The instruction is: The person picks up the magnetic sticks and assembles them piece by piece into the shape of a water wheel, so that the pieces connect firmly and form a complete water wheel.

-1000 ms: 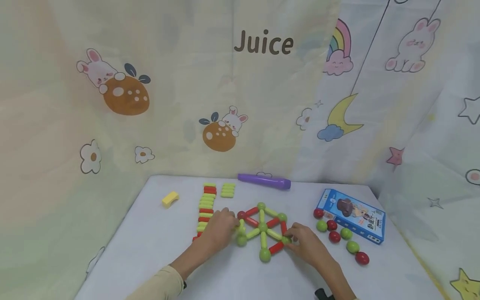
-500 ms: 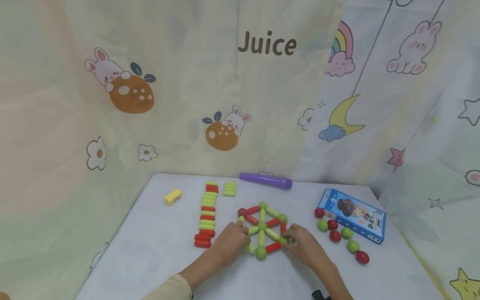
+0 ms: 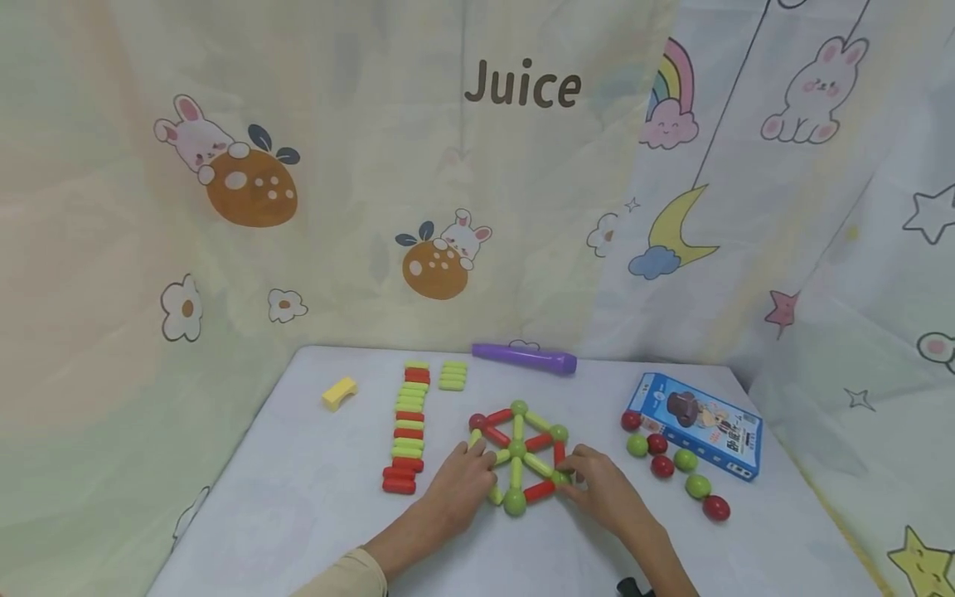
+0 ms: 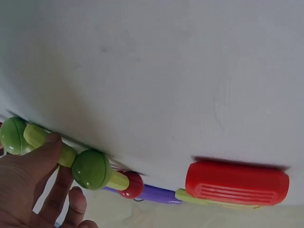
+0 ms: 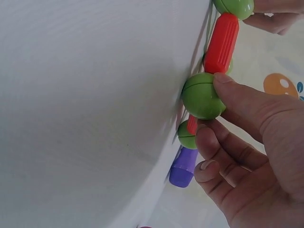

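From where I sit, the ball-and-stick wheel (image 3: pixel 516 473) lies around the middle of the white table (image 3: pixel 298 514), well inside the left and right edges. The left hand (image 3: pixel 461 485) has thumb and finger clamped on a yellow-green stick (image 4: pixel 68 156) at the wheel's rim, between two green balls; I cannot tell whether the stick's near end meets its ball. The right hand (image 3: pixel 597 489) pinches a green ball (image 5: pixel 199 97) at the wheel's near right corner, touching a red stick (image 5: pixel 221 42).

To my left, a column of loose sticks (image 3: pixel 408 439) stands beside the left hand, with white surface reaching from there to the left edge. To my right, a strip of table separates the right hand from the loose balls (image 3: pixel 661 467), which lie along the blue box (image 3: pixel 701 431) near the far right corner. A purple wand (image 3: pixel 522 358) hugs the far edge, and a yellow block (image 3: pixel 339 394) sits toward the far left corner.
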`<action>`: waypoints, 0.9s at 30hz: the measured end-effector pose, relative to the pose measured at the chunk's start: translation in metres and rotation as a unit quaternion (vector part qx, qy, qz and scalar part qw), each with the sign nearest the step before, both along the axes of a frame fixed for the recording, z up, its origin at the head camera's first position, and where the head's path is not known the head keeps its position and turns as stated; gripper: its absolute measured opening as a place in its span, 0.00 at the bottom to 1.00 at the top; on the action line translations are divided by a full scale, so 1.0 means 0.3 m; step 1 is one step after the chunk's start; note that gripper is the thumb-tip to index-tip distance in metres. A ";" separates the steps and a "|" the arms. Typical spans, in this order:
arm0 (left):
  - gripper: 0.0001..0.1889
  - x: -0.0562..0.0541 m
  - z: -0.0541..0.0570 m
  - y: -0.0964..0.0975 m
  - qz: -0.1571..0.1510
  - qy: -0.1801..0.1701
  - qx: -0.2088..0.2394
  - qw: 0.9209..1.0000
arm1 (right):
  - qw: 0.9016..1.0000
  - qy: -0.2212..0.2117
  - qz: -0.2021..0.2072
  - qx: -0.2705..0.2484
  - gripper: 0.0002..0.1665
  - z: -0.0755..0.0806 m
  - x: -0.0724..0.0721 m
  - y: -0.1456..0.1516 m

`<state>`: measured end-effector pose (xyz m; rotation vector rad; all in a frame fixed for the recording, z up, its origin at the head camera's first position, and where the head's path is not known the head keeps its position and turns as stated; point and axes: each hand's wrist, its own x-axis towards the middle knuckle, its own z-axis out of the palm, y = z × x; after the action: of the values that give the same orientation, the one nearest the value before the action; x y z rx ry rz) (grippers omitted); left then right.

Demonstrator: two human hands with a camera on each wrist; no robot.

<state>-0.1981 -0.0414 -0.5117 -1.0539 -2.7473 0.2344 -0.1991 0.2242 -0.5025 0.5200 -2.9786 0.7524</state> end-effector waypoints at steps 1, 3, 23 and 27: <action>0.18 0.000 0.000 0.000 0.003 -0.001 0.000 1.000 | 1.000 -0.002 -0.001 0.000 0.14 0.001 0.000 0.000; 0.19 -0.001 -0.001 -0.002 0.007 -0.005 0.003 1.000 | 1.000 -0.005 -0.004 0.002 0.14 0.002 0.000 -0.002; 0.20 0.005 -0.016 -0.013 -0.014 -0.036 0.087 0.995 | 1.000 -0.019 -0.013 0.007 0.14 0.006 -0.001 -0.013; 0.18 0.008 -0.024 0.003 -0.036 -0.044 0.123 0.991 | 1.000 -0.014 -0.006 0.005 0.14 0.009 0.000 -0.013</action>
<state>-0.1956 -0.0404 -0.5189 -1.1152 -2.7178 -0.1612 -0.1992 0.2204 -0.4999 0.4963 -3.0092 0.7518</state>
